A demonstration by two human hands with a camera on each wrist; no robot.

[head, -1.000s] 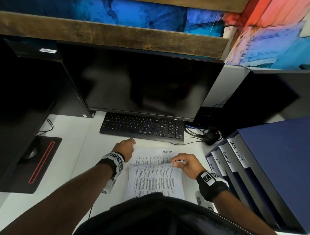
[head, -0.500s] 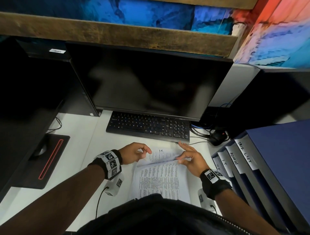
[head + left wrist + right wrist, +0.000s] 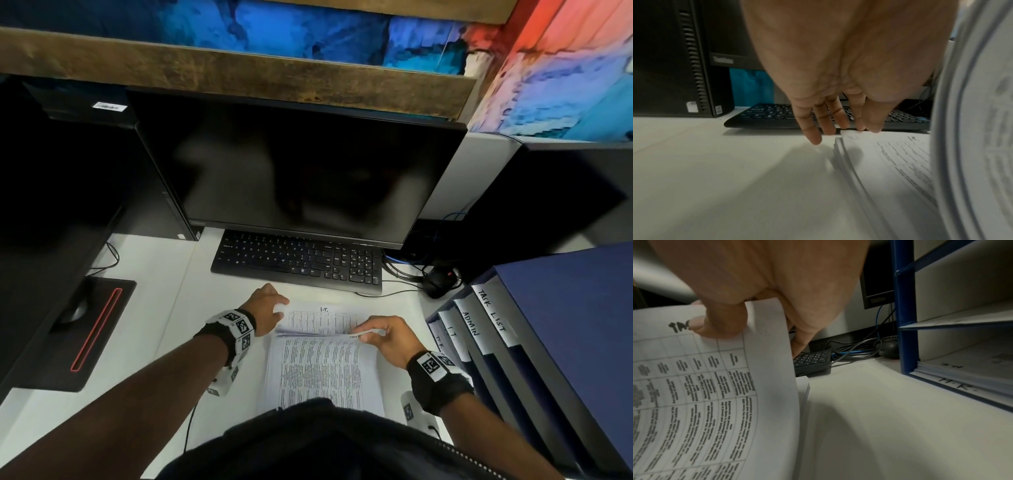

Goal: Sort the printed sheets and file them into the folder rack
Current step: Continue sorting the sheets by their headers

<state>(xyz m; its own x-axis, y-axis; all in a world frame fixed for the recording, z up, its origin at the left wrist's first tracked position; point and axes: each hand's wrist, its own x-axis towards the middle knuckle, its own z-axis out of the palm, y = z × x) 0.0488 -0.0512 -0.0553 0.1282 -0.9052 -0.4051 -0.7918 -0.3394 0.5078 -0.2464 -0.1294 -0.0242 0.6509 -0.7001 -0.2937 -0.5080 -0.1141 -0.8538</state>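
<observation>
A stack of printed sheets [image 3: 325,370] lies on the white desk in front of me. My right hand [image 3: 368,334] pinches the far edge of several upper sheets [image 3: 715,386] and holds them curled up toward me. Under them shows a sheet headed "I.T." [image 3: 323,317]. My left hand [image 3: 274,310] has straight fingers [image 3: 812,129] whose tips touch the stack's far left corner [image 3: 846,134]. The blue folder rack [image 3: 548,342] stands at the right with slots labelled TASK LIST, ADMIN, I.T. and H.R. [image 3: 955,382].
A black keyboard [image 3: 298,262] and dark monitor [image 3: 294,171] stand just beyond the sheets. A mouse and tangled cables [image 3: 435,277] sit between keyboard and rack. A computer tower [image 3: 684,56] and a black pad [image 3: 92,329] are at the left.
The right hand has taken a new pinch on the lifted sheets, fingers now curled. A "TASK LIST" sheet was exposed earlier; an "I.T." sheet shows now. The left hand's fingers have straightened onto the corner.
</observation>
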